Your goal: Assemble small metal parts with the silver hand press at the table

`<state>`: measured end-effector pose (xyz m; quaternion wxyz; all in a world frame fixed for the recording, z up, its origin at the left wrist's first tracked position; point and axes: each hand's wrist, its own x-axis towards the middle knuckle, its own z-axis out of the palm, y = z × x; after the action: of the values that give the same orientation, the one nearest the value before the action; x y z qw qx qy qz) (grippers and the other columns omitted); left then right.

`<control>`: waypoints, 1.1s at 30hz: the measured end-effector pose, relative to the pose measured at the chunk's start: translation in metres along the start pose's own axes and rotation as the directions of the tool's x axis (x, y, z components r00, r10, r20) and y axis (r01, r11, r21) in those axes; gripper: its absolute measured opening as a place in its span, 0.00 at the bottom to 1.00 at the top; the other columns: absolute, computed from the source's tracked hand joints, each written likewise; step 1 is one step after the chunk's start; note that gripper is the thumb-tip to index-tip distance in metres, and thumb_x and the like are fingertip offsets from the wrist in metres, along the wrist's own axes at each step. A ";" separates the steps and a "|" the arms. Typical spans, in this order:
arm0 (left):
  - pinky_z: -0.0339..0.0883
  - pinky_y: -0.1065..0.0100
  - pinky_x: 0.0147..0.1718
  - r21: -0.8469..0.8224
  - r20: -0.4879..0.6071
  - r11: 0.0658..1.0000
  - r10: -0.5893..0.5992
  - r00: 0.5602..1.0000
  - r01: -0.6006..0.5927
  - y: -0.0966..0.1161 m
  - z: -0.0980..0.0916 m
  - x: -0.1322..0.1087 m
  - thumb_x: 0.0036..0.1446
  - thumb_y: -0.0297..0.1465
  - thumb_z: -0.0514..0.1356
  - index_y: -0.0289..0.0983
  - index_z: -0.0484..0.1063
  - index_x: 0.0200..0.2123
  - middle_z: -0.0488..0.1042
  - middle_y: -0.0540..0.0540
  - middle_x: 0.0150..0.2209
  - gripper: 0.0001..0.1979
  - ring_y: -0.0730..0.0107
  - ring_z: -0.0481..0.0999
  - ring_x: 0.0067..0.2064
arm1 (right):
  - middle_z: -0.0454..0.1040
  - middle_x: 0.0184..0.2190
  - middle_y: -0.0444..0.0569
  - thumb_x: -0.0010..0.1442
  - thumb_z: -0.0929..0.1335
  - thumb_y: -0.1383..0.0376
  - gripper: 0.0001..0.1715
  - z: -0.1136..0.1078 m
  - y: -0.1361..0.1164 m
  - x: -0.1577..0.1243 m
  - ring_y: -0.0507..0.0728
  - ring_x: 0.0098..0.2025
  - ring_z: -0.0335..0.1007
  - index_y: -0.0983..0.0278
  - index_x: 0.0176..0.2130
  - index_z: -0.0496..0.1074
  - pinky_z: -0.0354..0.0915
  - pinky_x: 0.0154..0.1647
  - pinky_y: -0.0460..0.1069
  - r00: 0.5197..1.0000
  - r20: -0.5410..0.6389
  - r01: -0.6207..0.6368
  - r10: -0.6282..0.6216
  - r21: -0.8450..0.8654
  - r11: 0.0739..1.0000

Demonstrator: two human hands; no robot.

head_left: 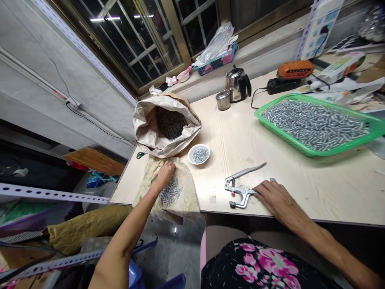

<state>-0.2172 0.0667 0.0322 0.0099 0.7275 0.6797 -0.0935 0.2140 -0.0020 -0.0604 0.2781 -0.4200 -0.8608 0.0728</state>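
Note:
My left hand (166,173) is closed, its fingers curled down at the top edge of a heap of small silver metal pins (171,192). Whatever its fingertips hold is hidden. The heap lies on a flowered cloth (189,196) draped over the table's front edge. Just beyond the hand stands a small white bowl (199,162) holding more pins. My right hand (275,196) lies over the lower handle of silver snap pliers (240,191), with the handle's tip showing past the fingers. The pliers' upper handle is spread away, and their jaws point left.
An open sack (144,130) of dark small pieces stands behind the cloth, with green-handled scissors (140,155) beside it. A green basket (309,151) full of silver pins sits right. Behind are a kettle (236,84), a metal-lidded jar (223,101) and an orange battery (294,70).

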 end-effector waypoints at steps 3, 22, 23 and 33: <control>0.64 0.61 0.46 -0.043 -0.040 0.999 -0.008 0.999 0.007 -0.006 -0.005 0.001 0.56 0.21 0.55 0.33 0.74 0.31 0.75 0.37 0.38 0.08 0.56 0.71 0.45 | 0.68 0.34 0.50 0.70 0.59 0.61 0.14 -0.001 -0.002 0.001 0.59 0.37 0.60 0.62 0.40 0.70 0.56 0.37 0.53 1.000 0.005 -0.013 0.013 -0.006 1.000; 0.60 0.72 0.26 -0.932 0.294 0.205 -0.048 0.955 0.298 0.204 0.002 -0.063 0.42 0.41 0.69 0.32 0.78 0.26 0.73 0.49 0.21 0.16 0.75 0.67 0.24 | 0.68 0.34 0.51 0.68 0.59 0.71 0.12 -0.026 -0.028 0.009 0.60 0.39 0.56 0.62 0.36 0.68 0.54 0.42 0.54 0.999 0.014 -0.027 0.031 -0.199 0.980; 0.60 0.72 0.26 -0.927 0.298 0.219 -0.059 0.953 0.303 0.205 0.003 -0.062 0.41 0.41 0.69 0.33 0.78 0.26 0.74 0.49 0.21 0.16 0.75 0.68 0.24 | 0.68 0.34 0.51 0.68 0.59 0.71 0.12 -0.025 -0.027 0.009 0.60 0.39 0.56 0.62 0.36 0.68 0.54 0.42 0.54 0.999 0.020 -0.031 0.036 -0.192 0.981; 0.55 0.73 0.22 -0.891 0.359 0.268 -0.083 0.930 0.367 0.207 0.008 -0.056 0.39 0.43 0.70 0.32 0.76 0.24 0.70 0.51 0.18 0.19 0.77 0.63 0.21 | 0.68 0.35 0.51 0.67 0.60 0.72 0.11 -0.023 -0.026 0.009 0.59 0.39 0.56 0.63 0.35 0.68 0.54 0.42 0.54 0.997 0.017 -0.074 0.077 -0.122 0.990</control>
<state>-0.0164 -0.0060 0.0091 0.5042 0.4581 0.6928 0.2365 0.2043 -0.0142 -0.0287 0.2400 -0.4675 -0.8501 0.0354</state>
